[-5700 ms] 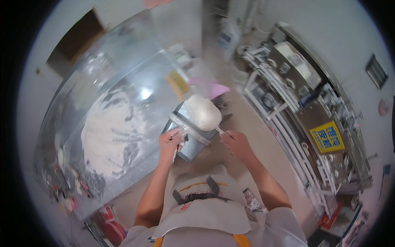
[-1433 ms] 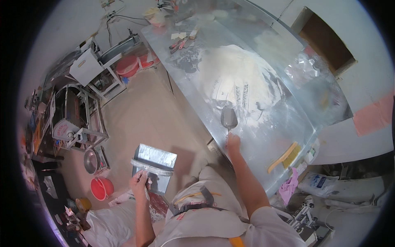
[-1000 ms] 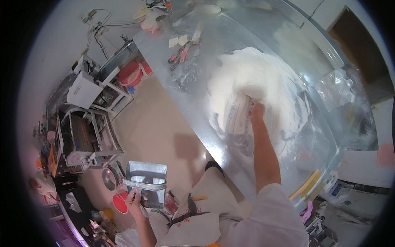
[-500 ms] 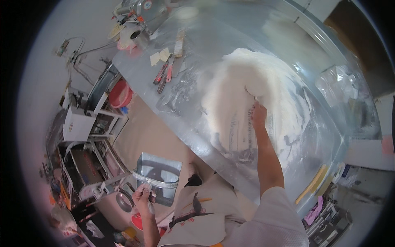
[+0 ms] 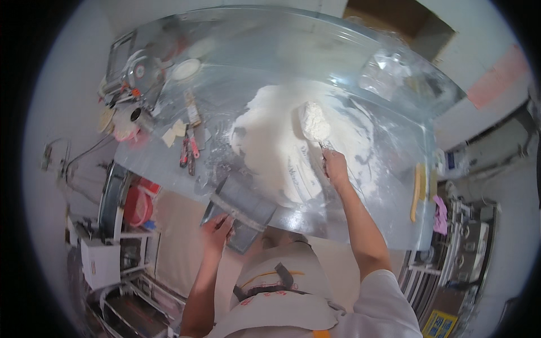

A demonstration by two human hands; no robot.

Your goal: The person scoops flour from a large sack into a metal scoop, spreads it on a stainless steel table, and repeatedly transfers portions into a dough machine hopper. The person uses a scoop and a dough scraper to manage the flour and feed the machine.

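Observation:
My right hand (image 5: 336,168) is closed round the short handle of a scoop (image 5: 325,145). A heaped load of white powder, like flour, fills the scoop, which is held over the broad powder spread (image 5: 262,132) on the metal table. At the table's front edge, my left hand (image 5: 218,232) grips a grey metal box (image 5: 245,198) by the band across it. The box is tilted, and its far part overlaps the table edge from here. How much it holds I cannot tell.
Red-handled tools (image 5: 189,151) and pale cards (image 5: 174,133) lie on the table's left, near a metal cup (image 5: 141,118) and a machine (image 5: 138,73). Clear plastic (image 5: 386,73) rests at the back right. A yellow strip (image 5: 417,191) lies along the right edge.
My view has turned to the right. The scoop, low in the powder before, is now raised and heaped. The metal box has come up to the table's front edge and tilted.

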